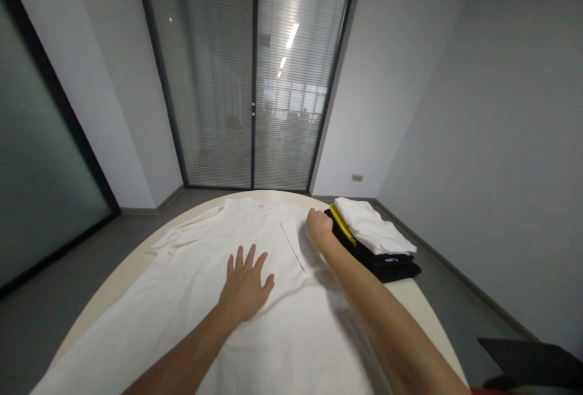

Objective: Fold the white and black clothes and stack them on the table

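Note:
A white T-shirt (182,304) lies spread over the round table, its collar at the far edge and one sleeve out to the left. My left hand (246,285) rests flat on the middle of the shirt, fingers spread and holding nothing. Farther out and to the right, my right hand (319,228) is closed at the shirt's right shoulder, gripping the cloth there. The fingertips are hidden behind the hand. A thin dark line (292,247) runs slantwise on the shirt between the hands.
Beside my right hand, a stack of folded clothes stands on the table (428,316): a white garment (376,225) on top, yellow (342,225) and black ones (392,270) below. Glass doors with blinds (255,79) are beyond. A dark object (532,361) is at the lower right.

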The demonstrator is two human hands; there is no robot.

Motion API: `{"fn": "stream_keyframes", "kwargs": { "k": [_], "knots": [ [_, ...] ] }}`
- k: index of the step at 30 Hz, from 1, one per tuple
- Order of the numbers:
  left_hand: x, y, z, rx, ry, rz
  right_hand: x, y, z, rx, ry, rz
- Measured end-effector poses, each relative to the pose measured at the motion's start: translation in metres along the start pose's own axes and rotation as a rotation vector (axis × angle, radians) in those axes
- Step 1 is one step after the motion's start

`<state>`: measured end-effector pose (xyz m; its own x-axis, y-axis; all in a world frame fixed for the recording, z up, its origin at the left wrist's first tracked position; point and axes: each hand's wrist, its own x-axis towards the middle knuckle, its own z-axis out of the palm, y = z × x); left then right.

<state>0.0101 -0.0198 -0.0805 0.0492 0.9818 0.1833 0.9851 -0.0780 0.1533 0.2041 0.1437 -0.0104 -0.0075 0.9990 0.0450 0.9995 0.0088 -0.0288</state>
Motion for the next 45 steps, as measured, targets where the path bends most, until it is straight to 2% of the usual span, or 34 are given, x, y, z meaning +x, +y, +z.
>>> {"fn": "stream_keyframes", "kwargs": {
  "k": [6, 9, 11, 17, 20, 22, 27, 32, 36, 39, 42, 45],
  "knots": [
    [0.003, -0.003, 0.006, 0.007, -0.006, -0.002, -0.046, -0.024, 0.040, 0.053, -0.170, 0.077],
    [0.007, -0.001, 0.009, 0.009, -0.006, -0.017, -0.050, -0.026, 0.052, 0.099, -0.236, 0.106],
    [0.013, 0.001, 0.011, 0.013, -0.003, -0.038, -0.043, -0.023, 0.056, 0.141, -0.236, 0.088],
    [0.035, 0.013, 0.017, 0.040, 0.016, -0.143, -0.019, -0.010, 0.052, 0.261, -0.101, -0.077],
    [0.043, 0.015, 0.018, 0.037, 0.017, -0.164, -0.025, -0.015, 0.054, 0.228, 0.027, -0.023],
    [0.045, 0.015, 0.018, 0.032, 0.012, -0.164, -0.034, -0.019, 0.059, 0.195, 0.065, 0.031],
    [0.042, 0.013, 0.020, 0.027, 0.014, -0.148, -0.050, -0.016, 0.071, 0.192, -0.069, 0.048],
    [0.032, 0.016, 0.012, 0.024, 0.062, -0.120, -0.057, -0.009, 0.068, 0.201, 0.008, -0.014],
    [0.024, 0.020, 0.002, -0.002, 0.159, -0.023, -0.067, -0.005, 0.059, 0.254, 0.024, -0.190],
    [0.020, 0.022, 0.002, 0.013, 0.110, -0.008, -0.071, 0.002, 0.054, 0.274, 0.013, -0.253],
    [0.020, 0.022, 0.006, 0.037, 0.020, -0.010, -0.072, 0.010, 0.053, 0.263, 0.051, -0.181],
    [0.021, 0.021, 0.009, 0.040, -0.029, -0.008, -0.069, 0.016, 0.057, 0.236, -0.013, -0.139]
  ]
}}
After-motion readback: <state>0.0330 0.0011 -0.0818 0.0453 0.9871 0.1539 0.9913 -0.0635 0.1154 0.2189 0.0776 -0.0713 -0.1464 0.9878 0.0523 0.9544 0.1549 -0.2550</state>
